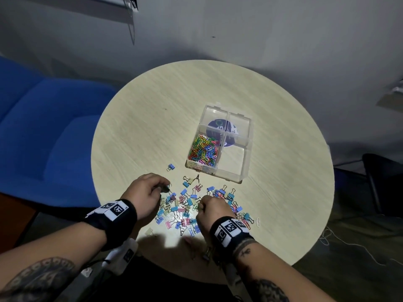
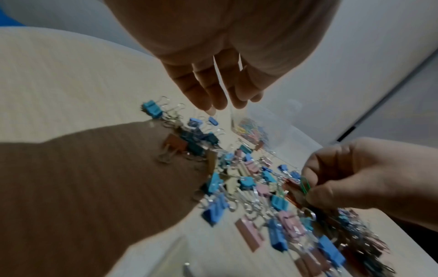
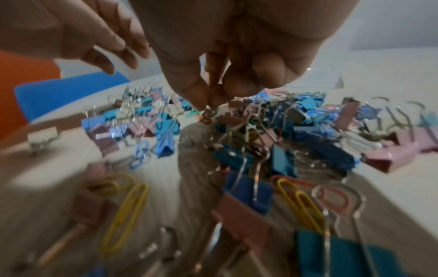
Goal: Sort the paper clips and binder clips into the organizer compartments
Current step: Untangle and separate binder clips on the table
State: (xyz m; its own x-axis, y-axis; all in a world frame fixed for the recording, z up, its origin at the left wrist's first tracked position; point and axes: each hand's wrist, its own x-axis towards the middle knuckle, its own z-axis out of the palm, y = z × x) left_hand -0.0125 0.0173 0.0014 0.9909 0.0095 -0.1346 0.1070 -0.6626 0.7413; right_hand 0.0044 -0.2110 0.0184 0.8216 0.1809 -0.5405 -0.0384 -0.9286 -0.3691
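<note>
My right hand (image 1: 214, 207) pinches a few paper clips (image 3: 208, 114), green and reddish, between thumb and fingertips, just above the binder clip pile (image 1: 187, 207) on the round table (image 1: 272, 105). My left hand (image 1: 145, 192) hovers over the pile's left edge, fingers relaxed, holding nothing. The clear organizer (image 1: 245, 162) stands beyond the pile; its near-left compartment holds coloured paper clips (image 1: 204, 150).

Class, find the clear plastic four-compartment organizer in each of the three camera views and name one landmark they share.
Head: the clear plastic four-compartment organizer stands on the table right of centre, beyond the clip pile.
Left wrist: blurred, right of centre, just past the left hand's fingertips.
Right wrist: only a clear edge shows, upper right.
Shared landmark: the pile of pastel binder clips.
</note>
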